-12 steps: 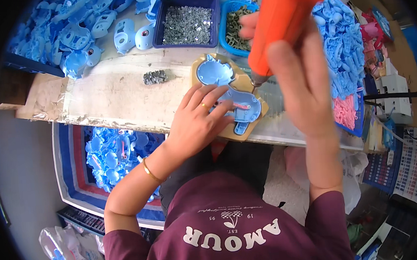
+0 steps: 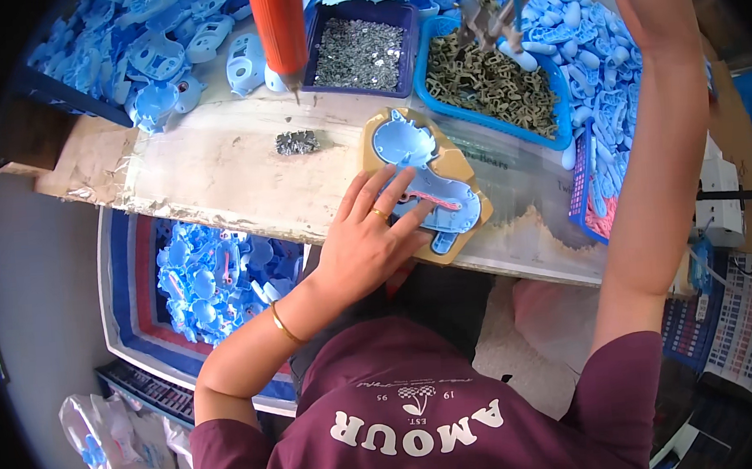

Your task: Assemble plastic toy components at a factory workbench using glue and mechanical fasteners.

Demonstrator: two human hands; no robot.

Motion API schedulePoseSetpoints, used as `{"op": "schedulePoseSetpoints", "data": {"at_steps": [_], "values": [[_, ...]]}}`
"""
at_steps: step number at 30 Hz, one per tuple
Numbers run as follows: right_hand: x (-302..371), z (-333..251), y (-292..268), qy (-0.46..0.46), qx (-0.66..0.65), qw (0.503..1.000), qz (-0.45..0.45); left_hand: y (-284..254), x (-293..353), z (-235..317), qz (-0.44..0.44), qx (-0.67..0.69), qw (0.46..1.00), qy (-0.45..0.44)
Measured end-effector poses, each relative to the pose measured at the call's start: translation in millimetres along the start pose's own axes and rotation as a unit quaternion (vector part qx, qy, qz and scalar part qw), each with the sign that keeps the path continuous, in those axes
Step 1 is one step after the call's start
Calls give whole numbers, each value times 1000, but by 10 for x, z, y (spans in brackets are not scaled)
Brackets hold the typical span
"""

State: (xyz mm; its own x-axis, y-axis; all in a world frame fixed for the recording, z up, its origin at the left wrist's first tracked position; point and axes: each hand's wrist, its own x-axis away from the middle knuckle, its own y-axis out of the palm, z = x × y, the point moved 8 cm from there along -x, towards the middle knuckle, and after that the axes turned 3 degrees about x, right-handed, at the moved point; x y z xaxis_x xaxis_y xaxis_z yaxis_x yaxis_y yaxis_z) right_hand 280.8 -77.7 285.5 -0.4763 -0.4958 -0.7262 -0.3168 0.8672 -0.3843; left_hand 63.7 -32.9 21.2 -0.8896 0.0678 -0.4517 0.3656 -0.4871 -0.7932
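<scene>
My left hand (image 2: 366,239) lies with its fingers spread over a light-blue plastic shell (image 2: 465,202), which sits in a tan fixture (image 2: 379,150) at the table's front edge. A pink strip (image 2: 435,199) lies inside the shell. Farther back in the same fixture is a rounder blue shell half (image 2: 404,143). At the far right, my right hand (image 2: 652,6) reaches up past the top of the view, so its fingers are hidden. Away from both hands, an orange power screwdriver (image 2: 279,32) hangs tip down above the table.
A dark blue tray of small screws (image 2: 355,55) and a bright blue basket of small brownish metal parts (image 2: 492,83) stand behind the fixture. Blue parts (image 2: 144,37) heap up at the back. A screw cluster (image 2: 297,142) lies left. Blurred metal hardware (image 2: 517,2) hangs above the basket.
My right hand has let go of the screwdriver and risen to the upper right. The screwdriver now hangs farther left. My left hand stays on the shell.
</scene>
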Motion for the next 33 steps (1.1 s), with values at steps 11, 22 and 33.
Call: {"op": "schedulePoseSetpoints", "data": {"at_steps": [11, 22, 33], "values": [[789, -347, 584, 133, -232, 963, 28, 47, 1, -46, -32, -29, 999, -11], [1264, -191, 712, 204, -238, 941, 132, 66, 43, -29, -16, -38, 999, -15], [263, -224, -326, 41, -139, 986, 79, -63, -88, -5, -9, 12, 999, 48]]}}
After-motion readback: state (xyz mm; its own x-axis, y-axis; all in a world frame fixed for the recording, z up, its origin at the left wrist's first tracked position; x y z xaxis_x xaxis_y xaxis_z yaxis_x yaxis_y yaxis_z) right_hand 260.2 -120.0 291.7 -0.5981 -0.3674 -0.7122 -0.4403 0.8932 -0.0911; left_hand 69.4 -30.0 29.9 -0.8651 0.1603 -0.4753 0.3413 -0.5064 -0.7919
